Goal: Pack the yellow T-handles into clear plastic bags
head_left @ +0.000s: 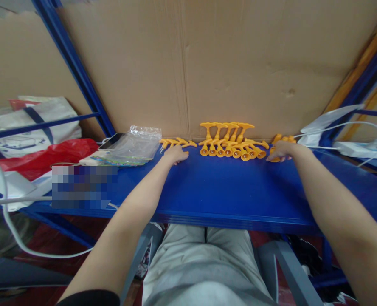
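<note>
Head view: I sit at a blue shelf [226, 191] backed by a cardboard wall [239, 63], both arms stretched to its far edge. My left hand [175, 154] lies palm down with fingers loosely curled, its tips touching a small group of orange plastic pieces [177, 142] lying flat; I cannot tell whether any is pinched. My right hand [280, 151] rests the same way over another few orange pieces [283, 138]; one seems to sit under the fingertips, but the grip is hidden. Between the hands lies the main cluster of orange T-handled parts [231, 144], flared ends toward me, rows overlapping. A clear plastic bag [137, 144] lies just left of my left hand, a red bag [48, 155] beyond it, a white power strip [357, 148] far right. Judgement: gathering stage, both hands at the outer groups. Next move calls for closing the fingers around the small pieces without scattering the middle rows.
</note>
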`<action>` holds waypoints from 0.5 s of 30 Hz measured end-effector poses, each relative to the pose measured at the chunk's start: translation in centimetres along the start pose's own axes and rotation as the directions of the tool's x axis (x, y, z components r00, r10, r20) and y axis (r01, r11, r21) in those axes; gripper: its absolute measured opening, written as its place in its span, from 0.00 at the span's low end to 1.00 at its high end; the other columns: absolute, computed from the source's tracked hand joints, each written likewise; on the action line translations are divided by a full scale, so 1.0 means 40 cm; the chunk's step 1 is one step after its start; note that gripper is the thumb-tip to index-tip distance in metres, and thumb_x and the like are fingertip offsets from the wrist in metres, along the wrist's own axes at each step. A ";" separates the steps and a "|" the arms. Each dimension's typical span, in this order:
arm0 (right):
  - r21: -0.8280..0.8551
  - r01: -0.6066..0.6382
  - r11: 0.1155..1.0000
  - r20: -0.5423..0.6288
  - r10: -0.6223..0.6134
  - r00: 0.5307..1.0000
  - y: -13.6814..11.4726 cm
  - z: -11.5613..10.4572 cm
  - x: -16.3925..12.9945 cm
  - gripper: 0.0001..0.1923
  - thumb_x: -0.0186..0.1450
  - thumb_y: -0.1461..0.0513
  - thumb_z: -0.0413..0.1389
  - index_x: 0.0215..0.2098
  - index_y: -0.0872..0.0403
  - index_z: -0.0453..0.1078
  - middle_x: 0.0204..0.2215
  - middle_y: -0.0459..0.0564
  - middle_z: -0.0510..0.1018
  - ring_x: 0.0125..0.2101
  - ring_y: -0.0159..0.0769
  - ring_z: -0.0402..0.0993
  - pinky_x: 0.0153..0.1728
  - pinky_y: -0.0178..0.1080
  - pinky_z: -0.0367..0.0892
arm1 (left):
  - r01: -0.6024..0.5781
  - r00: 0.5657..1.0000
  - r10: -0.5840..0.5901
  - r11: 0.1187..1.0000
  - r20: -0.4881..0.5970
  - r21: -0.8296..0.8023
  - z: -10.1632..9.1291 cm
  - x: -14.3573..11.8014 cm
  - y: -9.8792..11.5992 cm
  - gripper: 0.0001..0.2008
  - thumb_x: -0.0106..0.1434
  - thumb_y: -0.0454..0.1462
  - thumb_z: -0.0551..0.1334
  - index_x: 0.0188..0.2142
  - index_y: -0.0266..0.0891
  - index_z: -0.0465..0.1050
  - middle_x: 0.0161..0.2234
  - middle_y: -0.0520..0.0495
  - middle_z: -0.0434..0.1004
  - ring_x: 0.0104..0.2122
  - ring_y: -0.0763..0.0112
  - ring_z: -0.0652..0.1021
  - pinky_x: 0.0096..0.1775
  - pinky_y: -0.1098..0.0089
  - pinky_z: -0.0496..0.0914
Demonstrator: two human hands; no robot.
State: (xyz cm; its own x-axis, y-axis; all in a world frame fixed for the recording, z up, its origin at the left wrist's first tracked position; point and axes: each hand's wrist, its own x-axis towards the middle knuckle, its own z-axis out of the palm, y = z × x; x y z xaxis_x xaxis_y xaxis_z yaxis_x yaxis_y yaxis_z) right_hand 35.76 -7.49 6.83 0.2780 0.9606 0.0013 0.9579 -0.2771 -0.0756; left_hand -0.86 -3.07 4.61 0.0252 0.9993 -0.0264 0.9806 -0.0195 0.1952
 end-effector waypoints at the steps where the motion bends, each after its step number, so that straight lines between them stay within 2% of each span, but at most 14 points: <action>1: -0.053 -0.015 0.998 0.086 0.020 0.996 -0.007 -0.006 -0.005 0.10 0.56 0.63 0.64 0.27 0.64 0.72 0.23 0.60 0.76 0.26 0.40 0.75 0.28 0.38 0.65 | -0.018 1.000 0.018 1.000 -0.012 0.005 -0.004 -0.009 0.008 0.19 0.62 0.47 0.55 0.39 0.33 0.75 0.26 0.39 0.79 0.22 0.62 0.79 0.28 0.67 0.73; 3: -0.151 0.028 0.988 0.097 -0.013 0.995 -0.024 -0.020 -0.015 0.11 0.57 0.65 0.64 0.35 0.65 0.73 0.31 0.65 0.78 0.33 0.43 0.77 0.32 0.39 0.66 | -0.063 0.996 0.065 0.998 -0.055 0.027 -0.010 -0.028 0.024 0.23 0.63 0.51 0.54 0.38 0.33 0.75 0.27 0.38 0.80 0.27 0.58 0.80 0.33 0.65 0.74; 5: -0.219 0.091 0.971 0.053 -0.081 0.995 -0.044 -0.034 -0.028 0.15 0.56 0.66 0.63 0.41 0.66 0.73 0.39 0.69 0.78 0.39 0.46 0.77 0.35 0.39 0.66 | -0.105 0.986 0.113 0.992 -0.122 0.072 -0.014 -0.045 0.038 0.24 0.65 0.52 0.51 0.38 0.34 0.76 0.29 0.38 0.80 0.36 0.54 0.81 0.41 0.63 0.72; 8: -0.260 0.122 0.958 0.045 -0.114 0.992 -0.074 -0.048 -0.049 0.16 0.58 0.67 0.61 0.43 0.67 0.73 0.42 0.71 0.78 0.42 0.48 0.77 0.37 0.39 0.67 | -0.183 0.964 0.203 0.975 -0.171 0.128 -0.013 -0.064 0.055 0.19 0.68 0.44 0.49 0.38 0.36 0.75 0.32 0.39 0.81 0.45 0.55 0.79 0.47 0.64 0.69; 10: -0.265 0.138 0.954 0.016 -0.138 0.990 -0.091 -0.049 -0.059 0.13 0.58 0.64 0.61 0.41 0.65 0.75 0.39 0.69 0.79 0.41 0.49 0.77 0.37 0.40 0.69 | -0.251 0.941 0.277 0.957 -0.193 0.146 -0.009 -0.076 0.066 0.14 0.66 0.39 0.51 0.36 0.38 0.75 0.34 0.42 0.81 0.45 0.56 0.78 0.46 0.63 0.68; 12: -0.263 0.194 0.945 -0.032 -0.210 0.977 -0.108 -0.042 -0.062 0.11 0.58 0.62 0.62 0.37 0.60 0.76 0.36 0.64 0.80 0.40 0.49 0.78 0.37 0.41 0.70 | -0.327 0.899 0.362 0.929 -0.245 0.173 -0.003 -0.087 0.078 0.10 0.63 0.37 0.54 0.34 0.39 0.74 0.35 0.44 0.81 0.42 0.56 0.79 0.46 0.61 0.67; 15: -0.237 0.350 0.906 -0.120 -0.385 0.915 -0.133 -0.018 -0.056 0.10 0.59 0.59 0.60 0.36 0.55 0.76 0.35 0.57 0.81 0.41 0.47 0.78 0.40 0.40 0.70 | -0.474 0.808 0.518 0.855 -0.282 0.211 0.006 -0.099 0.091 0.07 0.60 0.33 0.55 0.29 0.39 0.71 0.31 0.46 0.79 0.37 0.58 0.78 0.44 0.60 0.66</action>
State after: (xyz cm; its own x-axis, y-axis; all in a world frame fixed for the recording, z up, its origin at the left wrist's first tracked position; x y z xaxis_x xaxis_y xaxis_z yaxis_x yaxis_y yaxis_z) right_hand 30.10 -8.19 7.94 -0.1054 0.9831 0.1499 0.9826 0.0798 0.1678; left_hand 2.67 -7.12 5.19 0.4731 0.8060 0.3558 0.8673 -0.4969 -0.0275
